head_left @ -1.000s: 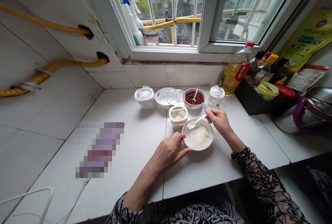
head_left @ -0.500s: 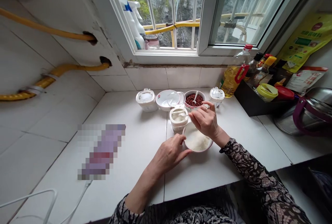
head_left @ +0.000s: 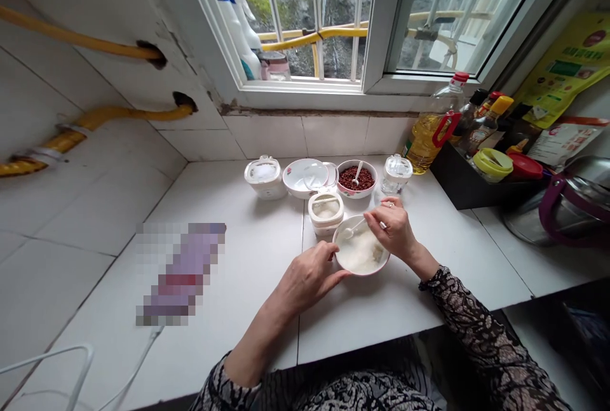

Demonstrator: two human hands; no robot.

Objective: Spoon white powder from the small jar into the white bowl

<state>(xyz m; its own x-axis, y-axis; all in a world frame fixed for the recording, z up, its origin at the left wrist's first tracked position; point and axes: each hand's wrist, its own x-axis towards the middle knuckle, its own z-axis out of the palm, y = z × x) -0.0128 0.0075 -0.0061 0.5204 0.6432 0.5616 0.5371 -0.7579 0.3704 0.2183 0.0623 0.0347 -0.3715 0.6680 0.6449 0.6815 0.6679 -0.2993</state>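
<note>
Read the clock on the tiled table (head_left: 238, 265) from the white bowl (head_left: 363, 273), twelve pointing toward the window (head_left: 380, 42). The left hand (head_left: 307, 276) grips this bowl, fingers curled at nine, thumb stretched toward seven. The right hand (head_left: 393, 228), over its two o'clock edge, appears to pinch the white spoon (head_left: 356, 228) by the handle, the spoon's head at about eleven, within the rim. To work well here, the left hand should press the bowl firmly down, and the right hold the spoon low and level, tipping it only inside the rim so no white granules (head_left: 361, 253) scatter. Whether the spoon carries any is too small to tell.

Among containers, the steel kettle (head_left: 524, 217) near half past two hides its contents. The black bin (head_left: 457, 192) at two carries bottles (head_left: 481, 128) and lidded tubs (head_left: 493, 163); the oil bottle (head_left: 424, 141) at one holds yellow liquid. A rose-patterned dish (head_left: 295, 182) sits at eleven, contents unclear; the bean bowl (head_left: 355, 194) at twelve holds dark red beans (head_left: 365, 181). The lidded jar (head_left: 265, 190) at ten shows something white. At half past ten, just beside the white bowl, the uncovered jar (head_left: 326, 228) holds pale grains (head_left: 326, 210). The clear jar (head_left: 396, 181) at one is hard to read. Smallest, a little spoon (head_left: 357, 175) stands in the beans.
</note>
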